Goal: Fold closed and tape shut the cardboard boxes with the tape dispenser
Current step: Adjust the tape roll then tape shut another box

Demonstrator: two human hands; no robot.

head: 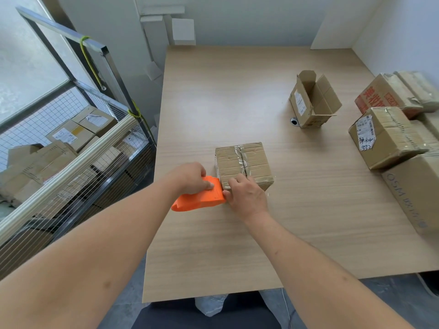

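My left hand (193, 177) grips the orange tape dispenser (200, 198), fingers curled over its top and thumb pressed flat on its side; the dispenser's front edge touches the near left corner of the small cardboard box (243, 165). Just to the right of that grip, my right hand (247, 194) rests on the box's near edge, fingers bent down over the clear tape (242, 160) where it comes over the corner, thumb touching the dispenser's nose. That hand covers the near face of the box, so I cannot tell how far down the tape runs. The box itself is closed, its flaps folded flat, and a strip of tape lies along the centre seam from the far edge toward my fingers.

All of this sits on a pale wooden table (213, 103). To the right of my right hand, at the table's edge, stands a large brown carton (413, 193) with printed letters on its side; beyond it a taped box with a white label (384, 136), then one with red print (384, 96). Farther off and ahead of my right hand, an open box (313, 100) stands with flaps up, a small round metal thing (294, 121) touching its base. Left of my left arm, beside the table, a wire cage cart (78, 150) holds more boxes.
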